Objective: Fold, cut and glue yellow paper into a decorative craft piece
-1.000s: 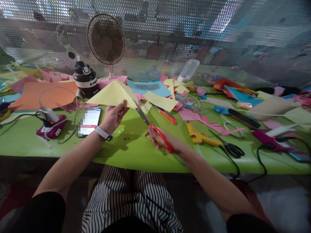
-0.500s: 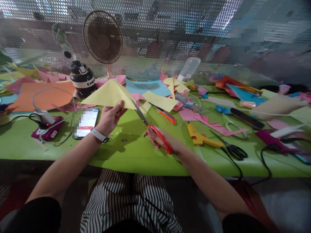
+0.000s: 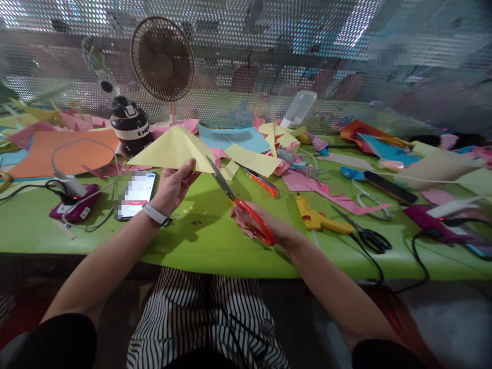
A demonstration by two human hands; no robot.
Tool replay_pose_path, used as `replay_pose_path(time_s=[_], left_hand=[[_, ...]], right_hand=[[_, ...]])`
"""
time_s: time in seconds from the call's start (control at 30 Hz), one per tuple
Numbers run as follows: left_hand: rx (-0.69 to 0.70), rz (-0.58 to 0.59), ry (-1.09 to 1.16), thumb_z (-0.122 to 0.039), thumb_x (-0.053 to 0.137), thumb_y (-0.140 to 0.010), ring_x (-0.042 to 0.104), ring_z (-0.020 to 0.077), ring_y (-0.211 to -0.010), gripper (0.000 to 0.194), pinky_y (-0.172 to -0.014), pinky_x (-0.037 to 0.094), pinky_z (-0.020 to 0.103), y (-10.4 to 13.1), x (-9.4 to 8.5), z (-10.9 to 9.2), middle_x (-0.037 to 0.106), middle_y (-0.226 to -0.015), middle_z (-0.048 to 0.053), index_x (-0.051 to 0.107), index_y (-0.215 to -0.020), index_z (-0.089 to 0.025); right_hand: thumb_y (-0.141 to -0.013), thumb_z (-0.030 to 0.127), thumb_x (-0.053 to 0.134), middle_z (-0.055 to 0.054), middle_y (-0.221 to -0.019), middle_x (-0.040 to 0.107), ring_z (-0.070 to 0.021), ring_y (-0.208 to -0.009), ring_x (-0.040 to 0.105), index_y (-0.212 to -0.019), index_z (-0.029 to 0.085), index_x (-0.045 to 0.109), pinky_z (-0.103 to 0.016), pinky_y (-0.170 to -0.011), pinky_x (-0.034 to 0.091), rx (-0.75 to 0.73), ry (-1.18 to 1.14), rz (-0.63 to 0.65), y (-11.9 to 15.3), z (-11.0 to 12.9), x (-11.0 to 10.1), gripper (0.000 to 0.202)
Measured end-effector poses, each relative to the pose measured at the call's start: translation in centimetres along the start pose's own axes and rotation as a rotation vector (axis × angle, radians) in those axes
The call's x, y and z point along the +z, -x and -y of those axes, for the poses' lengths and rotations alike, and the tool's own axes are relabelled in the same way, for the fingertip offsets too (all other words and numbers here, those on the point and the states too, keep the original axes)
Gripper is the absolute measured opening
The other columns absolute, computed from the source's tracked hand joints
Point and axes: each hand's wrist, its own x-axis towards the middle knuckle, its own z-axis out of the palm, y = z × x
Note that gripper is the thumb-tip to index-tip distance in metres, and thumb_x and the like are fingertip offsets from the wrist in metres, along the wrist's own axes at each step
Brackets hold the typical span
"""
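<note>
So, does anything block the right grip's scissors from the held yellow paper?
Nothing visible: in view, the scissors in the right grip overlap the right corner of the yellow paper, which the left grip holds left of the blades.

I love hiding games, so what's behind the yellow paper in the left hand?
Past the edges of the yellow paper in the left hand, you can see a black bottle and pink paper. What its middle hides can't be seen.

I have the left forearm [image 3: 111,252] slanting inward, left hand [image 3: 175,189] pinching, thumb uppermost; right forearm [image 3: 326,279] angled in too, right hand [image 3: 266,217] lower, fingers [image 3: 241,221] curled gripping.
</note>
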Motion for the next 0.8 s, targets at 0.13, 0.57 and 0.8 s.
replay_pose_path(time_s=[0.13, 0.57, 0.8], left_hand=[[-0.016, -0.027, 0.01, -0.004, 0.079, -0.075, 0.073, 0.0114, -0.073, 0.01, -0.074, 0.062, 0.021, 0.1, 0.2, -0.2, 0.076, -0.077, 0.005, 0.073, -0.072, -0.012], [-0.004, -0.007, 0.0, -0.007, 0.082, -0.073, 0.074, 0.0113, -0.072, 0.011, -0.075, 0.062, 0.02, 0.0, -0.1, 0.0, 0.077, -0.077, 0.004, 0.072, -0.073, -0.012], [-0.031, -0.033, 0.021, -0.008, 0.084, -0.07, 0.076, 0.0155, -0.082, 0.016, -0.083, 0.063, 0.025, 0.0, 0.0, 0.0, 0.077, -0.079, 0.006, 0.073, -0.082, -0.011]], right_hand=[[-0.077, 0.078, 0.063, 0.01, -0.059, 0.036, -0.0055, -0.043, 0.031, -0.086, 0.024, 0.044, -0.023, -0.039, 0.031, 0.004, -0.067, 0.02, -0.3, -0.2, -0.1, 0.058], [-0.084, 0.085, 0.044, 0.01, -0.062, 0.042, -0.0058, -0.04, 0.043, -0.091, 0.022, 0.046, -0.021, -0.04, 0.042, -0.065, -0.059, 0.055, 0.1, -1.2, -0.2, 0.063], [-0.086, 0.081, 0.046, 0.009, -0.063, 0.043, -0.0064, -0.04, 0.041, -0.093, 0.023, 0.048, -0.022, -0.039, 0.041, -0.06, -0.071, 0.037, 0.1, -1.3, -0.2, 0.059]])
